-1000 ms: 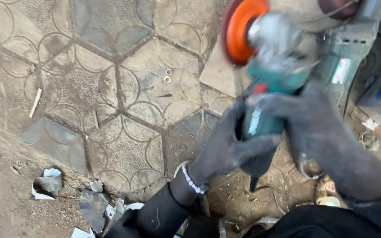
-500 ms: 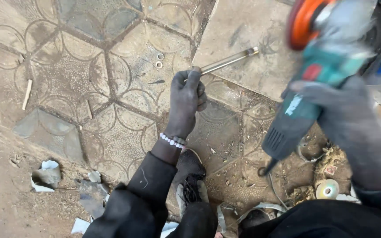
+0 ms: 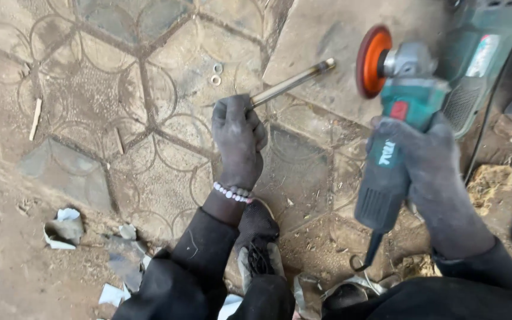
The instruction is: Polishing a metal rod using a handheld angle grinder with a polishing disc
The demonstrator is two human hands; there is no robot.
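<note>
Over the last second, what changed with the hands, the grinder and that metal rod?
The left hand let go of the angle grinder, reached down to the paving and closed on the metal rod. The right hand now carries the grinder alone, held above the ground with its orange disc beside the rod's far end. The two washers stayed put.

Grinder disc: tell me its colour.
Orange, on the grinder disc of the green angle grinder held in the right hand; head view.

My left hand reaches forward, fingers curled in a tight fist; my right hand is raised, clenched, knuckles up.
</note>
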